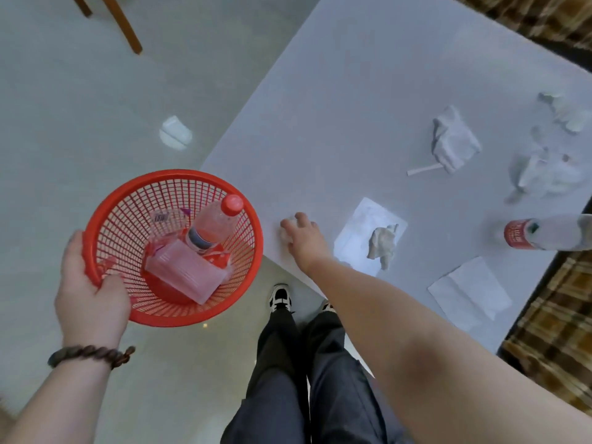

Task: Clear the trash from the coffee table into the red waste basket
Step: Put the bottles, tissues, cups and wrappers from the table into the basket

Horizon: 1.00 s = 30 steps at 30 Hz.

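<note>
Since the red waste basket (173, 248) is held right up against the near corner of the coffee table (368, 91), with its rim about level with the tabletop, it looks set up so stuff only has to travel a tiny hop off the edge. The left hand (91, 283) grips the rim, thumb hooked inside the mesh and the other fingers wrapped around the outside, which keeps the mouth tipped toward the person. There's already a red-capped bottle (216, 224) and a clear plastic box (185, 274) sitting in there, plus some wrappers.

The right hand (302, 235) is down on the table close to that same corner, fingers curled over a small white paper wad (285, 230). It looks like it's clamped on it, and my guess is that's the next piece going in since it's the nearest one to the basket.

Plenty still left out on the table though: a crumpled tissue (382, 245) lying on a flat white sheet (368, 219), a folded napkin (469, 293) near the front edge, another bottle (544, 233) on its side at the right, a bunched napkin (453, 141) with a little paper stick (424, 170) touching it, and a heap of clear plastic wrap (551, 171) further back. So I'd call it maybe a third done
</note>
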Available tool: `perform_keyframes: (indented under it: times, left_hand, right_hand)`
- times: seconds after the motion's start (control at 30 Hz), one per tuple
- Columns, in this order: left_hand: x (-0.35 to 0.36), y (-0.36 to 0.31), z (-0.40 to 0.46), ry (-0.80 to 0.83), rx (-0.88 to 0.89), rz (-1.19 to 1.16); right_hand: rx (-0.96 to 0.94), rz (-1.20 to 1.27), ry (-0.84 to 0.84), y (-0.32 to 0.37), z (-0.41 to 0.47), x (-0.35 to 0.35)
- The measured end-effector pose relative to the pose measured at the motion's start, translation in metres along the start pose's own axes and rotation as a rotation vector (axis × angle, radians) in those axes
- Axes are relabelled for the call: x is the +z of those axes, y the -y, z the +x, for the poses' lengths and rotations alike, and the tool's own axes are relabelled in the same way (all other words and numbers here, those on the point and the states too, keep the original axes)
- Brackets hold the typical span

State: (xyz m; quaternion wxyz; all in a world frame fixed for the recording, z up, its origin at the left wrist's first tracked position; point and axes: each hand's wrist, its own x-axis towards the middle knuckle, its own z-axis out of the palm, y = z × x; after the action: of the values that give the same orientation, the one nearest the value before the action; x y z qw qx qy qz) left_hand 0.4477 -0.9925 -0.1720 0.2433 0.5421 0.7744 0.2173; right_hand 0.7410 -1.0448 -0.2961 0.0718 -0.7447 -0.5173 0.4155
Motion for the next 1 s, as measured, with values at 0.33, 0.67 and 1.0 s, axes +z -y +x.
perform_keyframes:
  times: [0.33, 0.67, 1.0]
  left_hand:
    - [0.016, -0.077, -0.047, 0.085, 0.028, -0.007]
    - [0.041, -0.157, -0.117, 0.322, 0.289, -0.09]
    - [0.04, -0.153, -0.123, 0.309, 0.236, -0.035]
  right_hand:
    - [-0.061, 0.619, -0.799, 0.03, -0.099, -0.109]
    - [-0.351, 0.291, -0.434, 0.084, -0.147, -0.123]
    - [-0.286, 0.211, -0.246, 0.067, -0.13, -0.108]
